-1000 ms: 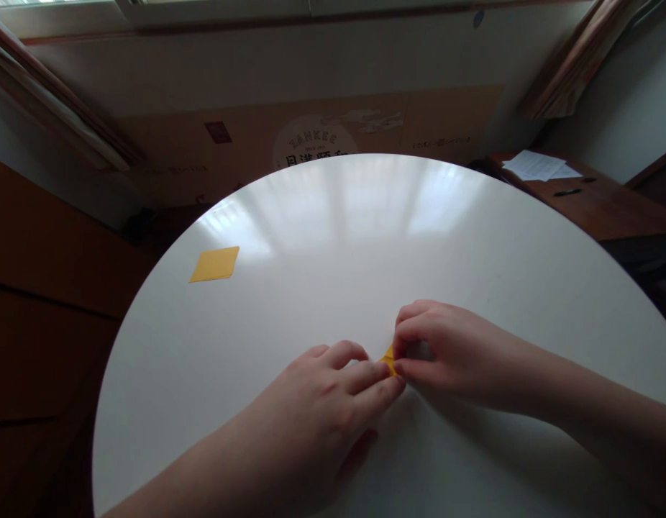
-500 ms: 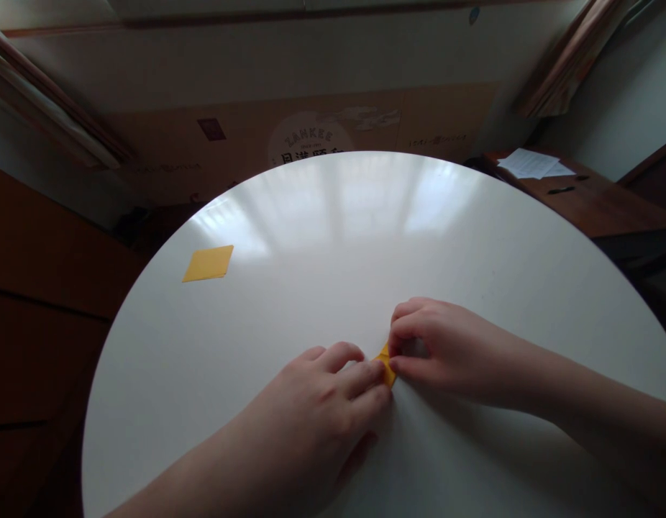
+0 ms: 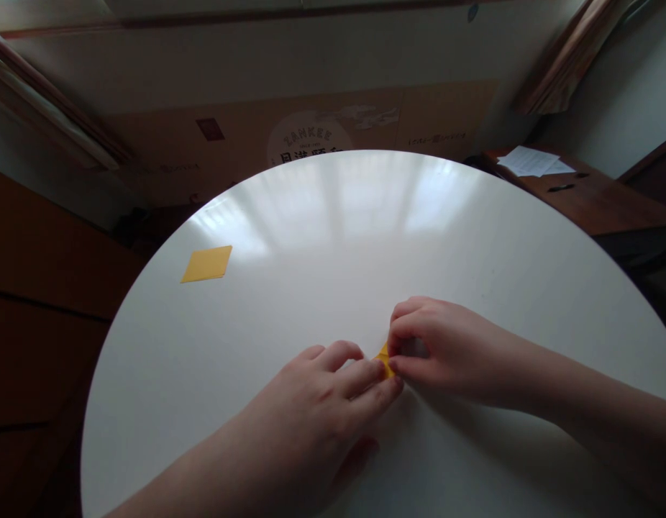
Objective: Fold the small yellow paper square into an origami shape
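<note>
A small piece of folded yellow paper (image 3: pixel 384 356) lies on the white round table (image 3: pixel 311 302), mostly covered by my fingers. My left hand (image 3: pixel 333 396) rests palm down, its fingertips pressing the paper's left and near side against the tabletop. From the right, my right hand (image 3: pixel 433 345) pinches the paper's edge between thumb and curled fingers. The tips of both hands almost meet over it, so its full shape is hidden. Away at the left of the table sits a flat stack of yellow paper (image 3: pixel 206 264), apart from both hands.
Behind the table stands a printed cardboard panel (image 3: pixel 365 137) along the wall. A brown wooden desk (image 3: pixel 608 201) with white paper sheets (image 3: pixel 535 162) is at the right. Curtains (image 3: pixel 575 57) hang at both sides.
A fingertip of my left hand has slid slightly right, covering more of the paper's near corner. My right hand keeps its pinch in almost the same place.
</note>
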`<state>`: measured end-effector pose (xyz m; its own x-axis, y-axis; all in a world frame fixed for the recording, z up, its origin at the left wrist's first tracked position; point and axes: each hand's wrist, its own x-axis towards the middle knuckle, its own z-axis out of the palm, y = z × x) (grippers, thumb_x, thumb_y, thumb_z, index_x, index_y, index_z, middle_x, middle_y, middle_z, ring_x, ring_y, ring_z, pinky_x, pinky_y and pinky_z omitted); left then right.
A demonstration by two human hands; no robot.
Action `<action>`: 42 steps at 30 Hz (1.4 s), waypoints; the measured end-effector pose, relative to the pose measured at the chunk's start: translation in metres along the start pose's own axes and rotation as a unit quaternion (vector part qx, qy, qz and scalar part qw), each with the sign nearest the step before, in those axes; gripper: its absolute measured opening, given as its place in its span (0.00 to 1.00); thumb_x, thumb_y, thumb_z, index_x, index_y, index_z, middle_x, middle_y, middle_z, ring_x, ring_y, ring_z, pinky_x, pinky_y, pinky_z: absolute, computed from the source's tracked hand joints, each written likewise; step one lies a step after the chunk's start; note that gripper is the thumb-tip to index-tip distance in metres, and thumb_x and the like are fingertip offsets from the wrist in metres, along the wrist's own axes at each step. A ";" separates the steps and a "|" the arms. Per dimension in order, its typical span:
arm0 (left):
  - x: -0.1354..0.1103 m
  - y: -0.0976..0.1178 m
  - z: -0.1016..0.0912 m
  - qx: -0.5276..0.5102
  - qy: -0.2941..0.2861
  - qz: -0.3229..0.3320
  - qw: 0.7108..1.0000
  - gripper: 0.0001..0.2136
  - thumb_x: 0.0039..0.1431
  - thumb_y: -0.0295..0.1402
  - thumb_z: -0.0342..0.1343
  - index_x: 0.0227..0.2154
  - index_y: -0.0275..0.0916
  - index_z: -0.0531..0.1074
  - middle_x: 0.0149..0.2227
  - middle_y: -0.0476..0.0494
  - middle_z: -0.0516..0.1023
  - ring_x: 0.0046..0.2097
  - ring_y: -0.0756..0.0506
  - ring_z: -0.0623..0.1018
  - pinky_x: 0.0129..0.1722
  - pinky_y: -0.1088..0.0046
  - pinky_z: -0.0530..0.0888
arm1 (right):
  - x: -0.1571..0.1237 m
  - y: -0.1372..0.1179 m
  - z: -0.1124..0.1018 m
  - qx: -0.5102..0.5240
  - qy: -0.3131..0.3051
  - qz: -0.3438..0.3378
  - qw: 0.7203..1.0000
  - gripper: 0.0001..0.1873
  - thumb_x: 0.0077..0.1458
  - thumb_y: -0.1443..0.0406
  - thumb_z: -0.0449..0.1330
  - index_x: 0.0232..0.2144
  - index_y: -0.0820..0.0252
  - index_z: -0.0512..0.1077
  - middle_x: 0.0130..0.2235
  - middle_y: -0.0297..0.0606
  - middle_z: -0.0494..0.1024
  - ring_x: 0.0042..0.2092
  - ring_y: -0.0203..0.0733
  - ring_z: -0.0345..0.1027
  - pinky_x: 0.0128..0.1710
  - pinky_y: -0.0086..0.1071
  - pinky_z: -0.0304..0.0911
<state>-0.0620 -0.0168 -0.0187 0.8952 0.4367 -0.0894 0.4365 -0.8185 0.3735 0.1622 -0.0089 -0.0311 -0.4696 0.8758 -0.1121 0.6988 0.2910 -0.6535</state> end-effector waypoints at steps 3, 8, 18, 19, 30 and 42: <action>0.001 0.000 0.001 0.009 0.006 0.003 1.000 0.18 0.61 0.31 0.55 0.54 0.43 0.68 0.57 0.48 0.74 0.54 0.38 0.71 0.54 0.56 0.71 | -0.001 0.000 -0.001 0.003 0.000 0.004 1.000 0.07 0.50 0.71 0.61 0.24 0.57 0.76 0.31 0.32 0.78 0.36 0.38 0.70 0.35 0.30 0.60; 0.001 0.000 -0.002 0.007 0.008 0.005 1.000 0.15 0.61 0.31 0.55 0.52 0.43 0.69 0.56 0.48 0.75 0.54 0.39 0.72 0.53 0.58 0.71 | -0.001 0.000 0.000 0.004 0.000 0.002 1.000 0.07 0.51 0.71 0.61 0.24 0.56 0.75 0.32 0.31 0.78 0.36 0.38 0.70 0.36 0.30 0.60; 0.000 -0.003 -0.007 -0.037 -0.013 -0.002 0.999 0.14 0.63 0.31 0.54 0.50 0.45 0.71 0.55 0.52 0.75 0.54 0.41 0.71 0.54 0.61 0.70 | 0.000 0.000 -0.001 -0.007 -0.007 0.009 1.000 0.07 0.52 0.70 0.62 0.25 0.56 0.76 0.32 0.31 0.78 0.36 0.38 0.70 0.36 0.30 0.60; 0.000 -0.003 -0.008 -0.041 -0.015 -0.002 0.999 0.13 0.62 0.31 0.55 0.49 0.45 0.71 0.54 0.52 0.75 0.53 0.42 0.71 0.54 0.61 0.70 | 0.000 0.000 -0.001 -0.007 -0.006 0.010 1.000 0.07 0.52 0.70 0.62 0.25 0.56 0.76 0.32 0.31 0.78 0.36 0.38 0.70 0.36 0.30 0.60; 0.002 -0.007 -0.008 -0.052 0.019 0.007 0.998 0.14 0.61 0.29 0.56 0.49 0.44 0.72 0.51 0.49 0.78 0.52 0.42 0.74 0.53 0.64 0.71 | 0.001 0.000 -0.001 -0.009 -0.008 0.011 1.000 0.07 0.52 0.70 0.62 0.25 0.55 0.77 0.32 0.31 0.78 0.37 0.40 0.70 0.37 0.31 0.61; 0.001 -0.009 -0.005 -0.039 0.013 0.015 0.999 0.15 0.63 0.29 0.54 0.52 0.46 0.71 0.53 0.50 0.78 0.53 0.42 0.73 0.54 0.62 0.70 | -0.001 0.006 0.000 -0.005 -0.010 -0.019 1.000 0.08 0.54 0.70 0.61 0.29 0.54 0.78 0.35 0.32 0.79 0.38 0.40 0.71 0.37 0.32 0.61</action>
<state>-0.0656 -0.0072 -0.0179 0.9044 0.4232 -0.0533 0.4008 -0.8004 0.4457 0.1669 -0.0079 -0.0349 -0.5069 0.8559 -0.1021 0.6850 0.3281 -0.6505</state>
